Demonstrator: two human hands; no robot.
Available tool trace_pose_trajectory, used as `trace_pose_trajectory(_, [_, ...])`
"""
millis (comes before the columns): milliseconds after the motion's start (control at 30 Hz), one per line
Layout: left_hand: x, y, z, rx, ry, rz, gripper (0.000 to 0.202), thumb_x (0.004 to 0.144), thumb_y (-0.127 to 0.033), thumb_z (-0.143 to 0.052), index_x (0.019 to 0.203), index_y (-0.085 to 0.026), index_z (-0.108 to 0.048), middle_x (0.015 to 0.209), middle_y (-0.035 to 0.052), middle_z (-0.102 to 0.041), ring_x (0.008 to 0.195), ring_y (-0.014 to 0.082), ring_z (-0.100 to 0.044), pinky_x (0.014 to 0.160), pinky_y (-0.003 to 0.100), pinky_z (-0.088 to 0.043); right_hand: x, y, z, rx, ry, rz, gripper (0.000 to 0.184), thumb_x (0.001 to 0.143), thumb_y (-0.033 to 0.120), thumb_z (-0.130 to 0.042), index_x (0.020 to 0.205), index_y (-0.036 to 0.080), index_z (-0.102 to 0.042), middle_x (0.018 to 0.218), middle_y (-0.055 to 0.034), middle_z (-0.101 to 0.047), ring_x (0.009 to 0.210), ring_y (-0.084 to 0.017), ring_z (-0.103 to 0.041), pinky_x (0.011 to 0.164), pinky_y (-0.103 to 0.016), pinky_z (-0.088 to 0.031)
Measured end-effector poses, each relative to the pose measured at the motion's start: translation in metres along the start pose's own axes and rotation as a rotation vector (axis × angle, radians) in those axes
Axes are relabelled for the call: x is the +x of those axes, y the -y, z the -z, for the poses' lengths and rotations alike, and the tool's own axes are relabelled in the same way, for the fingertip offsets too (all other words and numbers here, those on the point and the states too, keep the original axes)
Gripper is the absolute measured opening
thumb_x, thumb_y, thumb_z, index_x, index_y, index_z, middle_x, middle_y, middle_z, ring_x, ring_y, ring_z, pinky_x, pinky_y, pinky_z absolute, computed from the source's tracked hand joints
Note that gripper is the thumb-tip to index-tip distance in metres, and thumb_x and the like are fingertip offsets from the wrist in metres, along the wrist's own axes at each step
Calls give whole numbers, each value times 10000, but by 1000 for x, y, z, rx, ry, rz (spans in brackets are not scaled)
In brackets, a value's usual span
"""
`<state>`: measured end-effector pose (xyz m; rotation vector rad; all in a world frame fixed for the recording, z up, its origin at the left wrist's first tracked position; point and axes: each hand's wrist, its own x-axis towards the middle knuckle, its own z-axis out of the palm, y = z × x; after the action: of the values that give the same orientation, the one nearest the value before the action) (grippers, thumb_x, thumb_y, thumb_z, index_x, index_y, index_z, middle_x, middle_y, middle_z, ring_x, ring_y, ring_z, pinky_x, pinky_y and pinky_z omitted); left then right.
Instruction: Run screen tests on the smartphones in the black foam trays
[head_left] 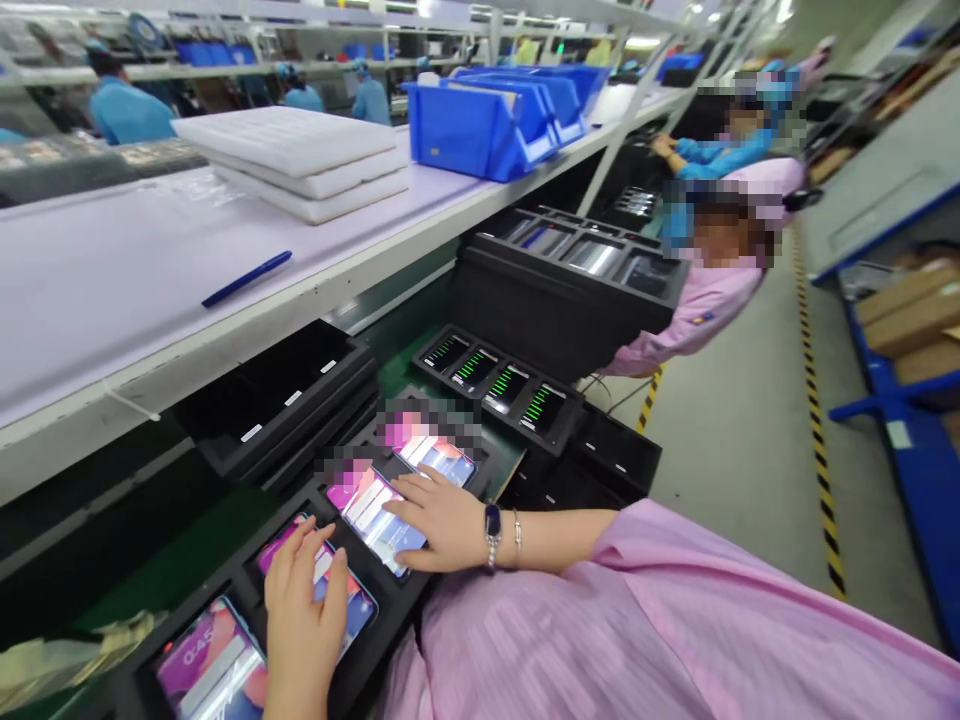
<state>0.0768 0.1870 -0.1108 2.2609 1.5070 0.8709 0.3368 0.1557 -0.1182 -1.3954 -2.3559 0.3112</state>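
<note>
Phones (210, 665) lie in a row in the slots of a black tray (244, 578) at the near edge, screens lit pink and blue. The left hand (304, 620) rests flat and open, fingers spread, on the second phone (358, 600). The right hand (442, 520), a watch (492, 522) at its wrist, lies open on the third phone (367, 510), gripping nothing. Just past it sits a fourth phone (439, 458). Beyond, a second tray (480, 400) holds four screens showing green bars, beside stacked black trays (285, 390). On the shelf (112, 290) above lie a blue pen (247, 278), white foam trays (300, 160) and blue bins (480, 125). A co-worker in pink (697, 300) sits farther along
</note>
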Motion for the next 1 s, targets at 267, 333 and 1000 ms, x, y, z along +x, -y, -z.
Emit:
trace_pose_trajectory(267, [-61, -24, 25, 72, 48, -239, 218, 1012, -254, -537, 1164, -254, -694, 1369, 129, -661, 1307, 324, -610, 1286, 649, -272, 2, 1, -2, -49, -158, -140, 638, 969, 560, -666, 1419, 113, -596, 1421, -174, -626, 1371, -308, -525, 1206, -511, -404])
trace_pose_trajectory(333, [-75, -18, 35, 102, 16, -218, 217, 997, -248, -555, 1163, -261, -694, 1343, 134, -671, 1308, 331, -610, 1288, 648, -275, 1, 1, -1, -55, -183, -151, 601, 978, 553, -640, 1396, 121, -610, 1415, -167, -630, 1357, -302, -526, 1200, -504, -407])
trace_pose_trajectory(1000, [-123, -91, 41, 437, 269, 443, 623, 910, -685, -669, 1425, -332, -679, 1645, 184, -412, 1450, 504, -417, 1201, 837, -190, -65, -21, 34, -174, 89, 47, 571, 1021, 684, -471, 1314, 262, -721, 1461, -221, -461, 1296, -466, -482, 1026, -872, -342])
